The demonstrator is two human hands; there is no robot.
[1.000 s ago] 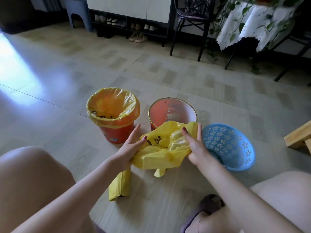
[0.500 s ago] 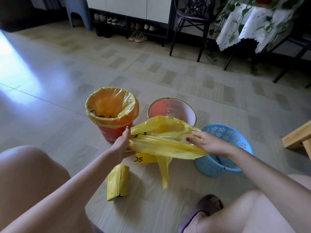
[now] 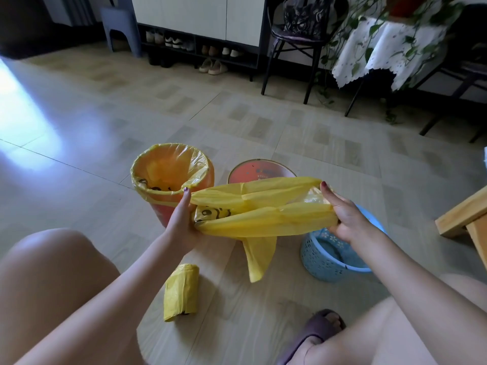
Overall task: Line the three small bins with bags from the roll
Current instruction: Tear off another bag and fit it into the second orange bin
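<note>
A yellow bag (image 3: 263,209) is stretched wide between my hands, its mouth held apart and one corner hanging down. My left hand (image 3: 183,222) grips its left end; my right hand (image 3: 342,214) grips its right end. Behind the left hand stands the left orange bin (image 3: 203,180), lined with a yellow bag. The middle orange bin (image 3: 253,171) is bare inside and partly hidden by the held bag. The blue perforated bin (image 3: 320,259) sits under my right wrist. The yellow bag roll (image 3: 181,295) lies on the floor near my left forearm.
My bare knees frame the bottom corners, and a purple slipper (image 3: 315,331) is on my foot at the bottom. A wooden stool edge (image 3: 463,219) juts in at right. A black chair (image 3: 295,43), a draped table (image 3: 382,48) and a shoe rack (image 3: 195,46) line the back.
My hands have moved apart and risen, pulling the crumpled bag into a wide open band in front of the middle bin. The roll lies free on the floor.
</note>
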